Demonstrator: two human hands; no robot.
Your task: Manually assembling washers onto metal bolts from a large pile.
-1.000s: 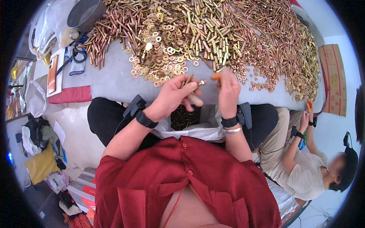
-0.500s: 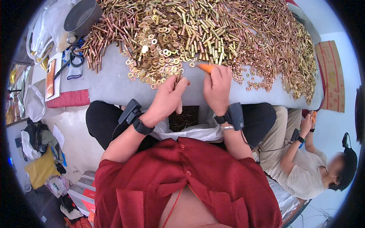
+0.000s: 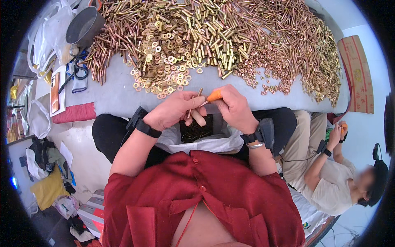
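My left hand (image 3: 175,109) is closed around a thin brass-coloured metal rod (image 3: 200,93), whose upper end sticks up past the thumb. A pale finger cover (image 3: 199,119) shows on one of its fingers. My right hand (image 3: 235,108) is pinched close beside the left fingertips, with an orange finger cover (image 3: 214,96) on one finger. Whatever lies in its pinch is too small to make out. Both hands are over the table's near edge, above an opening holding small dark metal pieces (image 3: 195,132), lined by a white plastic bag (image 3: 175,142).
Heaps of washers (image 3: 164,78), metal sleeves (image 3: 222,55), nuts (image 3: 267,80) and rods (image 3: 119,45) cover the grey table (image 3: 119,96). At the left are a grey pot (image 3: 84,26), scissors (image 3: 80,72) and a phone (image 3: 54,94). Another person (image 3: 329,177) works at the right.
Both hands have drawn back from the washers toward me and come together. The right hand has moved its orange-covered finger down to the left fingertips.
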